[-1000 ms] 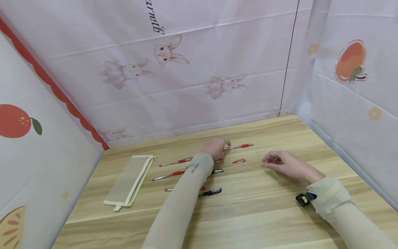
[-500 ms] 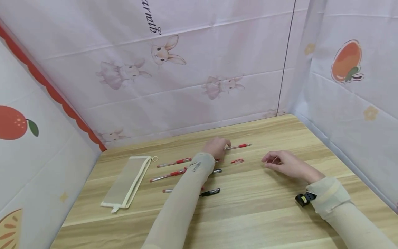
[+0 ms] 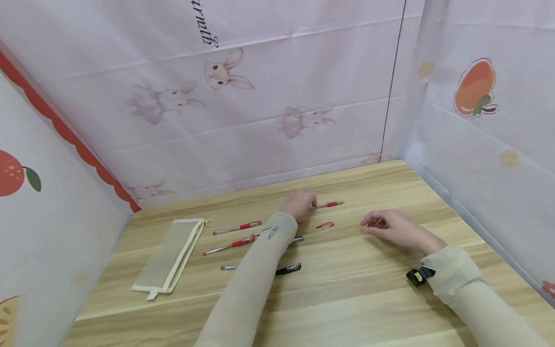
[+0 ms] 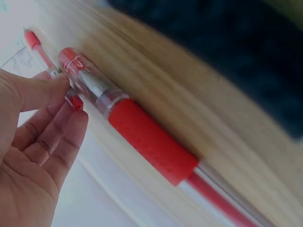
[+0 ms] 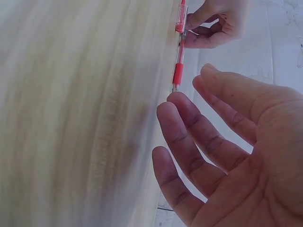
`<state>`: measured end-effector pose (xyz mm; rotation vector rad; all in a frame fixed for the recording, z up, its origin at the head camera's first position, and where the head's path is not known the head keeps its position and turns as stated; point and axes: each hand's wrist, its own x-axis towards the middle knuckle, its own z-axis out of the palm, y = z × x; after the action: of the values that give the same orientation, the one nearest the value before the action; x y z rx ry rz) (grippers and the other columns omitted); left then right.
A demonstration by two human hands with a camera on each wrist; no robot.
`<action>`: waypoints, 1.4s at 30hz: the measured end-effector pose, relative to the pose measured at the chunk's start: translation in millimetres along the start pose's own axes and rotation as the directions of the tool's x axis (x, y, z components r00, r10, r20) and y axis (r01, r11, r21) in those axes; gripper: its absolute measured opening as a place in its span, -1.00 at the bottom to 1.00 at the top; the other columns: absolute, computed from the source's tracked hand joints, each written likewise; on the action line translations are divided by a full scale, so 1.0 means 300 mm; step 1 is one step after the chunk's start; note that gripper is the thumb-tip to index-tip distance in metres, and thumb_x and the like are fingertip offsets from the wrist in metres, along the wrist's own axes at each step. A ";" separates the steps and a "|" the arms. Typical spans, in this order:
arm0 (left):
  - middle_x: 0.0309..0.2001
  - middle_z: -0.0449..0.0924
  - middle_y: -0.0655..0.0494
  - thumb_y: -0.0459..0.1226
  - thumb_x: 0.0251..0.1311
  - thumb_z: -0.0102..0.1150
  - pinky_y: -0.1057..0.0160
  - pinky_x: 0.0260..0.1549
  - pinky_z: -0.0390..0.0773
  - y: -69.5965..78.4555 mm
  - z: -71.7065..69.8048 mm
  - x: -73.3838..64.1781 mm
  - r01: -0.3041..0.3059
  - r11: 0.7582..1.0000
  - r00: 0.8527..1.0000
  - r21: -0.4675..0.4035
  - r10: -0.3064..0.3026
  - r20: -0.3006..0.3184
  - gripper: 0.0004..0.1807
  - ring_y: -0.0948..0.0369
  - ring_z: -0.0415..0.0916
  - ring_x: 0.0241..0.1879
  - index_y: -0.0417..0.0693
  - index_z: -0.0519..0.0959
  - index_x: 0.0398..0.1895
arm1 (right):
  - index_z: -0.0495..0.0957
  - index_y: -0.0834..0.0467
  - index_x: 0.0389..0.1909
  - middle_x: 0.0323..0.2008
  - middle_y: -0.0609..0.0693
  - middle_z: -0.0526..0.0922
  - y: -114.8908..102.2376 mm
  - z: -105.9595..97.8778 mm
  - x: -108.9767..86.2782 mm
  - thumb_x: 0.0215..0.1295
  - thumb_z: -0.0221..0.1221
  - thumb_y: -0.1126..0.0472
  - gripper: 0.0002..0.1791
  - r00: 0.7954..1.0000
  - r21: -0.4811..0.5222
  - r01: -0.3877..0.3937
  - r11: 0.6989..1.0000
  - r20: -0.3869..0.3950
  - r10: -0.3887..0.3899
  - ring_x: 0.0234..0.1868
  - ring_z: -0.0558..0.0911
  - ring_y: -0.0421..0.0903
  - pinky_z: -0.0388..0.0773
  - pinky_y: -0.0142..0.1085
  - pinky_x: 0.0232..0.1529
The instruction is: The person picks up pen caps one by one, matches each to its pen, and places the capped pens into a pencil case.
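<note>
Only in wrist views, left hand's [image 4: 33, 170] pinch on red pen [image 4: 42, 56]; right hand [image 5: 244, 177] loose

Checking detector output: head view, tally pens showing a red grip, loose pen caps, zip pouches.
Red-gripped pens: 3
Loose pen cap: 1
Zip pouch: 1
Total: 5
Uncounted: other pens partly hidden by the left sleeve.

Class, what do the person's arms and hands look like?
Both long sleeves are beige. Dark lettering, too small to read, marks the left cuff. A black device with a yellow patch sits at the right cuff. The left hand and right hand are ungloved.
</note>
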<state>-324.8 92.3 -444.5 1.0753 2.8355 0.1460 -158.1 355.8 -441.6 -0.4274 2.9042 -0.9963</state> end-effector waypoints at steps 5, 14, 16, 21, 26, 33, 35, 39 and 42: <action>0.02 0.78 0.11 -0.40 0.40 0.32 0.16 0.04 0.69 -0.040 -0.019 -0.038 0.030 0.997 1.000 -0.069 -0.030 0.000 -0.84 0.17 0.66 -0.03 0.00 0.76 -0.06 | 0.73 0.15 0.05 -0.15 -0.12 0.77 -0.008 0.012 0.020 0.52 0.29 0.19 -0.80 1.000 0.011 0.009 1.000 0.004 -0.009 -0.10 0.69 -0.20 0.68 -0.30 0.01; 0.01 0.75 0.09 -0.42 0.42 0.25 0.11 0.09 0.70 -0.112 -0.057 -0.101 0.060 0.986 0.998 -0.157 -0.061 -0.001 -0.74 0.15 0.65 -0.01 0.02 0.73 0.07 | 0.72 0.17 0.05 -0.14 -0.07 0.78 -0.032 0.006 0.035 0.52 0.30 0.20 -0.80 1.000 0.026 0.010 1.000 0.006 -0.010 -0.11 0.70 -0.17 0.67 -0.31 -0.03; -0.01 0.73 0.07 -0.47 0.35 0.28 0.09 0.09 0.70 -0.130 -0.072 -0.123 0.070 0.981 0.997 -0.180 -0.071 0.004 -0.69 0.12 0.64 -0.01 -0.01 0.72 0.08 | 0.72 0.18 0.06 -0.14 -0.05 0.78 -0.039 0.007 0.043 0.52 0.31 0.20 -0.78 1.000 0.030 0.012 0.999 0.007 -0.013 -0.11 0.71 -0.15 0.67 -0.31 -0.03; 0.00 0.75 -0.01 -0.54 0.31 0.30 0.04 0.14 0.69 -0.175 -0.107 -0.180 0.056 0.975 0.998 -0.215 -0.059 -0.007 -0.66 0.07 0.65 0.01 -0.10 0.73 0.09 | 0.70 0.20 0.10 -0.14 -0.04 0.78 -0.046 0.018 0.069 0.50 0.32 0.20 -0.75 1.000 0.020 0.017 1.000 0.021 -0.017 -0.13 0.71 -0.15 0.66 -0.30 -0.07; 0.03 0.77 -0.05 -0.54 0.42 0.18 0.04 0.16 0.69 -0.215 -0.133 -0.241 0.031 0.975 0.999 -0.218 -0.039 -0.031 -0.69 0.07 0.66 0.01 -0.15 0.73 0.10 | 0.68 0.22 0.13 -0.15 -0.02 0.77 -0.059 0.034 0.099 0.49 0.32 0.22 -0.72 0.999 0.006 0.027 1.000 0.035 -0.027 -0.15 0.71 -0.16 0.67 -0.25 -0.05; 0.02 0.78 -0.13 -0.57 0.42 0.09 0.03 0.08 0.71 -0.262 -0.165 -0.338 0.057 0.969 0.996 -0.241 -0.072 -0.052 -0.66 0.07 0.66 -0.05 -0.12 0.74 0.04 | 0.67 0.24 0.14 -0.16 -0.01 0.77 -0.080 0.058 0.141 0.47 0.34 0.25 -0.70 0.997 0.004 0.052 0.999 0.064 -0.053 -0.14 0.72 -0.15 0.69 -0.17 0.00; 0.01 0.78 -0.14 -0.59 0.39 0.08 0.05 0.04 0.72 -0.278 -0.170 -0.366 0.062 0.966 0.995 -0.253 -0.078 -0.057 -0.65 0.08 0.65 -0.09 -0.12 0.75 0.02 | 0.67 0.24 0.14 -0.16 -0.01 0.77 -0.082 0.064 0.154 0.45 0.36 0.24 -0.68 0.995 0.002 0.067 0.998 0.071 -0.067 -0.14 0.71 -0.15 0.69 -0.17 -0.01; -0.05 0.79 -0.15 -0.58 0.36 0.14 0.06 -0.03 0.73 -0.311 -0.177 -0.419 0.027 0.974 0.995 -0.226 -0.048 -0.089 -0.70 0.11 0.65 -0.18 -0.17 0.76 -0.01 | 0.67 0.25 0.15 -0.16 0.00 0.77 -0.085 0.073 0.176 0.43 0.38 0.24 -0.66 0.993 0.011 0.077 0.997 0.091 -0.078 -0.16 0.69 -0.16 0.66 -0.24 -0.04; -0.09 0.79 -0.13 -0.57 0.37 0.16 0.07 -0.05 0.73 -0.332 -0.180 -0.455 0.009 0.982 0.993 -0.188 -0.030 -0.112 -0.72 0.13 0.65 -0.19 -0.20 0.77 -0.03 | 0.67 0.26 0.15 -0.15 0.03 0.77 -0.092 0.080 0.192 0.42 0.38 0.25 -0.66 0.991 0.017 0.082 0.996 0.106 -0.083 -0.17 0.67 -0.18 0.64 -0.29 -0.09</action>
<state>-295.6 -75.7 -394.8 1.0297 2.8586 0.4777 -203.7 305.0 -441.0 -0.5857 2.8042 -0.9700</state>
